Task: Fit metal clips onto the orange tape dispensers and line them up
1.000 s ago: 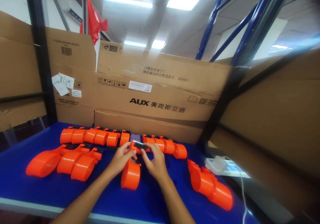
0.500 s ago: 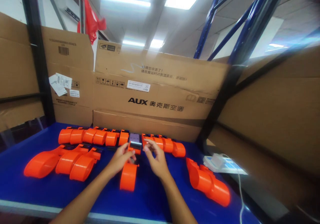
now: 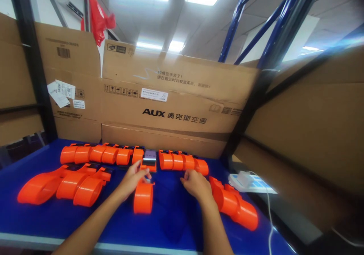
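My left hand (image 3: 133,181) is closed at the near side of a small device with a lit screen (image 3: 150,156). An orange band (image 3: 143,199) hangs just below its fingers and seems to be gripped at its upper end, which the fingers partly cover. My right hand (image 3: 196,186) is held low over the blue table with its fingers curled in; whatever they hold, if anything, is hidden. It is in front of the right end of a row of orange bands (image 3: 178,161), with another pair of orange bands (image 3: 236,205) just to its right.
More orange bands (image 3: 97,153) with dark parts line the back left of the blue table (image 3: 119,224). Larger orange bands (image 3: 88,190) lie at front left. A white power strip (image 3: 253,183) with a cable sits at right. Cardboard panels (image 3: 176,95) and dark posts enclose the back.
My right hand has moved right and slightly down, away from the screened device, and its fingers have curled in. My left hand stays by the device and band. The view has shifted slightly.
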A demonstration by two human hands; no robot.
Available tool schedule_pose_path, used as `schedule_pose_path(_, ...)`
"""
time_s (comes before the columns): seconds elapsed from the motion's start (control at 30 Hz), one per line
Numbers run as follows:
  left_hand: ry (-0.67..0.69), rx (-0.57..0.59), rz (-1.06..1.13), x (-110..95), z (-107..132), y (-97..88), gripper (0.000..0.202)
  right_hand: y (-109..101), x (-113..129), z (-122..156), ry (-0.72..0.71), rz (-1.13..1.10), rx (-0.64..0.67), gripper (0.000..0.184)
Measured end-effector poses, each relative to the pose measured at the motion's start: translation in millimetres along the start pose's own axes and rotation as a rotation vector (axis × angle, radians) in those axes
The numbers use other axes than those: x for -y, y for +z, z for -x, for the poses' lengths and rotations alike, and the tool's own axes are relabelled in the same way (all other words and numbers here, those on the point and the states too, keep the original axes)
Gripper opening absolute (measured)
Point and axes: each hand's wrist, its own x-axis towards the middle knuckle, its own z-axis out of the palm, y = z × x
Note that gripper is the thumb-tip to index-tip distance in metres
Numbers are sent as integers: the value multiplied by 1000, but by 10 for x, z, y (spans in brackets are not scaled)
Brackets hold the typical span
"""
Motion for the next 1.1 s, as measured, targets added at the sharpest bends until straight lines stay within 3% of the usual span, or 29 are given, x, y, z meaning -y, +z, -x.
schedule_pose_path(0.33,51,20,-11,13,17,12,34,109,39,41,-23,19,90,36)
schedule_pose_path(0.57,49,20,-32,14,11,7,35,86,119,47,-100,19,113,26)
schedule_pose_path(0.8,55,27,-39,-1,21,20,32,128,178,50,-32,49,92,26)
schedule_pose_path(1.1,25,13,-11,65,-6,4,35,162,115,48,-136,-103,96,14)
